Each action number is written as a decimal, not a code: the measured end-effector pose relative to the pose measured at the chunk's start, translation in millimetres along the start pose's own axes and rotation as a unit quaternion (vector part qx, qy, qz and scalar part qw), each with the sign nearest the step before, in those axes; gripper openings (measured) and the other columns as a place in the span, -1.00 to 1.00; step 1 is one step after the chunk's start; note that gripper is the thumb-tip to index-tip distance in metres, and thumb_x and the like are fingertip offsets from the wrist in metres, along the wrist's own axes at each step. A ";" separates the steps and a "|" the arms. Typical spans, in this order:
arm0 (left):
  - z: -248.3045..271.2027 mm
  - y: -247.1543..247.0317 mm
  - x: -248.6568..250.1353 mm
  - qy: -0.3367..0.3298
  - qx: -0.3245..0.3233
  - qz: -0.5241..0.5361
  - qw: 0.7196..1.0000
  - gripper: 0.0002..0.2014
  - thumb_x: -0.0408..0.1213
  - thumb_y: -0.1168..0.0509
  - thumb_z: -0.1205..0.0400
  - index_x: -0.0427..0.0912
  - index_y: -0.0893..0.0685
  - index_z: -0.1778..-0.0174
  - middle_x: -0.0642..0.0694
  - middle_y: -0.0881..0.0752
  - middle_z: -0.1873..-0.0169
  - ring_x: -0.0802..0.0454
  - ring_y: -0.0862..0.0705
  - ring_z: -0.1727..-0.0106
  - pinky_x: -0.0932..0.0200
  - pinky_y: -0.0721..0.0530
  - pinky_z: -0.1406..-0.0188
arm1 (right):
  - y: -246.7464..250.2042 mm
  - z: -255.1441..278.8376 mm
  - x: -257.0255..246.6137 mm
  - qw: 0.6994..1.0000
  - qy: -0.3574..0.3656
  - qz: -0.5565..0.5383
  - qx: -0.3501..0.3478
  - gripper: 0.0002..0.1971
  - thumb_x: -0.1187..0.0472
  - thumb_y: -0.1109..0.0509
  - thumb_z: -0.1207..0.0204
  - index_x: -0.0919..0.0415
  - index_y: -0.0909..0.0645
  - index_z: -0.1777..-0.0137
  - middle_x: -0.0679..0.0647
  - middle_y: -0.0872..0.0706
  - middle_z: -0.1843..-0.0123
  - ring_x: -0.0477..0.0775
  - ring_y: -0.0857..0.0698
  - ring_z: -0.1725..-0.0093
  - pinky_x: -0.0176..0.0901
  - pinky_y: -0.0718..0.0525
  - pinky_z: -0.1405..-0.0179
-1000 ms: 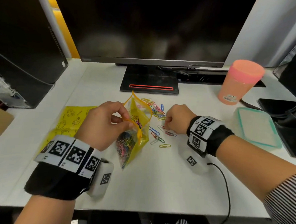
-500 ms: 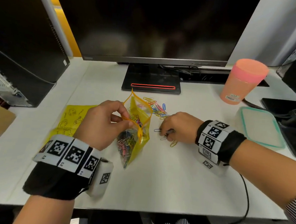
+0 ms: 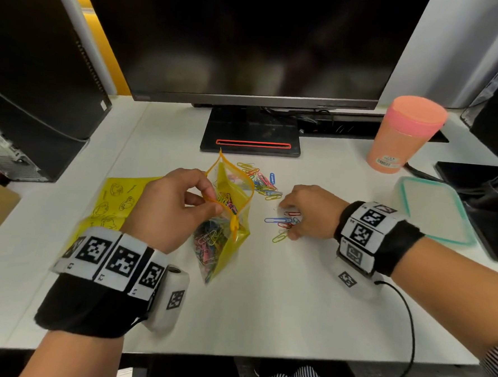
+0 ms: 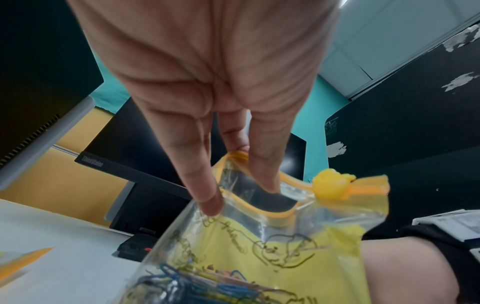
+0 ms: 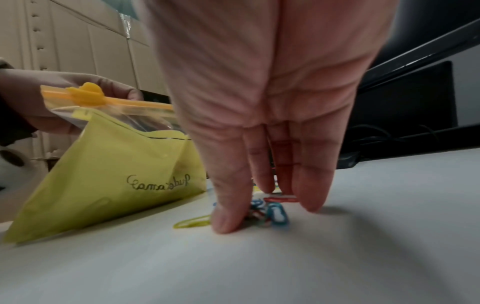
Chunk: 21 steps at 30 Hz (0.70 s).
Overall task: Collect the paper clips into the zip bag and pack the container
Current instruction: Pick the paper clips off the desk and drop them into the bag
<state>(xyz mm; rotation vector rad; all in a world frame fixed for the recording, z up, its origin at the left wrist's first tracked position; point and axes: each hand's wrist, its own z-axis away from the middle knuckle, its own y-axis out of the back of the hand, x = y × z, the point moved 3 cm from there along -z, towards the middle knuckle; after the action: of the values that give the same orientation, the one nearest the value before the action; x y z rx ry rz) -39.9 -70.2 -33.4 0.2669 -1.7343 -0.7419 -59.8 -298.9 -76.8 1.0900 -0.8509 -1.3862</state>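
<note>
My left hand [image 3: 204, 203] pinches the orange zip rim of the yellow zip bag [image 3: 228, 248] and holds its mouth open. The bag stands tilted on the desk with many coloured paper clips inside. The left wrist view shows the fingers [image 4: 207, 201] on the rim beside the yellow slider [image 4: 331, 186]. My right hand [image 3: 288, 221] rests fingertips-down on the desk to the right of the bag. A few loose clips [image 3: 278, 220] lie between its thumb and fingers [image 5: 227, 222]. A bigger pile of clips [image 3: 261, 181] lies behind the bag.
A clear container with a teal-rimmed lid [image 3: 436, 211] sits at the right, and a pink cup [image 3: 402, 133] stands behind it. A flat yellow bag [image 3: 115, 203] lies at the left. The monitor stand [image 3: 251, 136] is behind the clips. A black cable [image 3: 408, 329] trails from my right wrist.
My right hand has dragged a few clips out of the pile toward me and now spreads its fingers over them. The left hand keeps the bag open in the same place.
</note>
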 end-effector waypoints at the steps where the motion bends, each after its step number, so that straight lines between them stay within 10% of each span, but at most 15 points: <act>1: 0.0 0.4 -0.2 0.000 0.000 0.000 1.000 -0.86 -0.26 -0.52 -0.40 -0.04 -0.65 0.30 0.33 -0.60 0.12 0.13 -0.76 0.15 0.36 -0.62 0.19 | -0.3 -2.9 -3.6 1.000 0.001 0.004 0.007 -0.52 0.09 -0.56 -0.31 0.19 -0.66 -0.24 0.18 -0.65 -0.17 0.22 -0.61 -0.17 -0.12 -0.56 -0.11; 13: -0.3 0.7 1.3 0.002 -0.004 -0.007 1.000 -0.87 -0.26 -0.51 -0.41 -0.08 -0.66 0.28 0.27 -0.60 0.10 0.14 -0.76 0.15 0.29 -0.63 0.15 | 2.6 -19.4 -20.1 0.999 -0.024 -0.025 0.038 -0.80 0.34 -0.34 -0.47 0.31 -0.77 0.01 0.23 -0.80 0.00 0.23 -0.73 -0.02 -0.16 -0.65 0.10; 17: -1.1 0.3 0.9 0.005 -0.004 -0.006 1.000 -0.87 -0.27 -0.51 -0.41 -0.07 -0.66 0.28 0.26 -0.60 0.09 0.16 -0.76 0.16 0.32 -0.62 0.18 | 8.1 -18.2 -16.6 0.993 -0.042 -0.111 0.011 -0.87 0.40 -0.40 -0.41 0.17 -0.70 0.25 -0.01 -0.70 0.38 -0.25 -0.68 0.53 -0.27 -0.64 0.34; 21: -1.0 -0.9 0.6 0.006 -0.004 -0.001 1.000 -0.86 -0.27 -0.51 -0.40 -0.07 -0.66 0.28 0.27 -0.60 0.08 0.17 -0.75 0.17 0.34 -0.59 0.19 | 10.3 -11.5 -6.9 0.974 -0.070 -0.216 0.010 -0.72 0.46 -0.48 -0.33 0.07 -0.62 0.44 -0.07 -0.64 0.50 -0.21 -0.62 0.69 -0.28 -0.72 0.46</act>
<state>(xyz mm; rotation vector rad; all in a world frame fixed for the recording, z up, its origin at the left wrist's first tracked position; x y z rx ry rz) -39.3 -71.5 -33.4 0.2672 -1.7186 -0.7481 -46.0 -292.2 -69.8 1.2530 -0.7548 -1.8376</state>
